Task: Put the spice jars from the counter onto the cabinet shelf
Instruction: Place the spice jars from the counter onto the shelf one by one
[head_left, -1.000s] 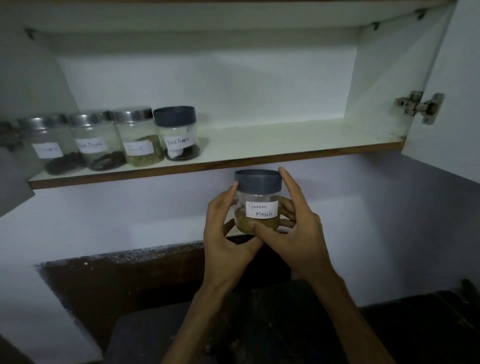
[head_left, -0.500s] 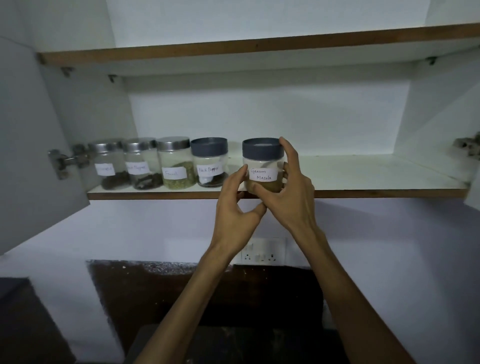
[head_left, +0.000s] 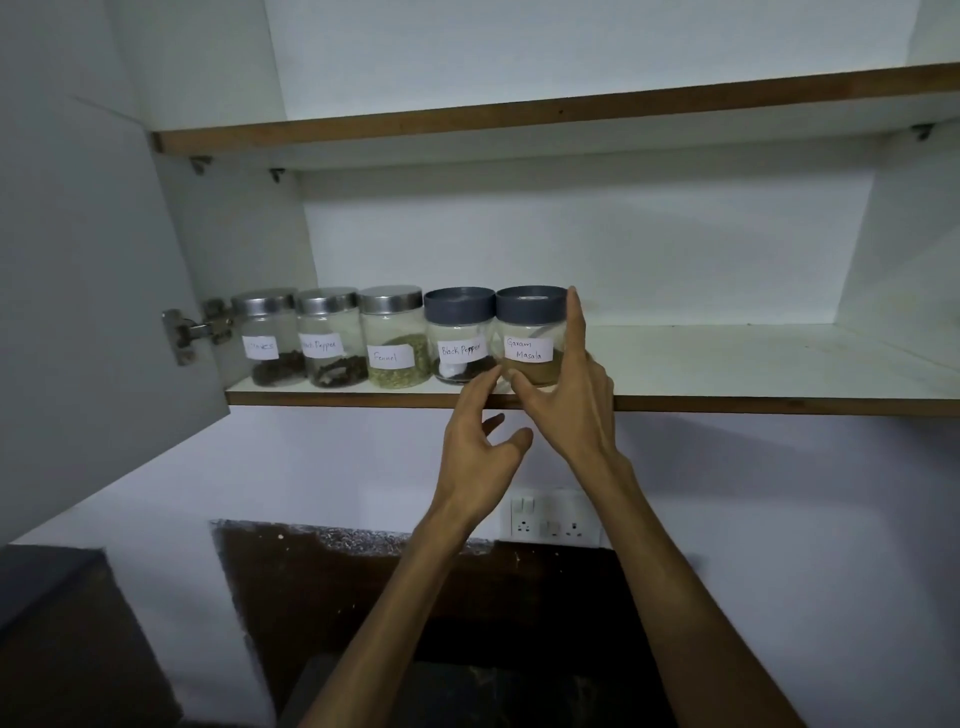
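The Garam Masala jar, with a dark grey lid, stands on the white cabinet shelf near its front edge. It touches the dark-lidded Black Pepper jar on its left. My right hand holds it, with the thumb on its lower front and the index finger up its right side to the lid. My left hand hangs just below the shelf edge, fingers loose, one fingertip near the jar's base. Further left stand the Fennel jar, a second pepper jar and the Cloves jar, all steel-lidded.
The shelf runs bare to the right of the jars. The left cabinet door stands open on its hinge. An upper shelf lies above. A wall socket and a dark counter are below.
The Garam Masala jar went from in front of the shelf edge onto the shelf, beside the Black Pepper jar. My left hand let go and dropped below the edge.
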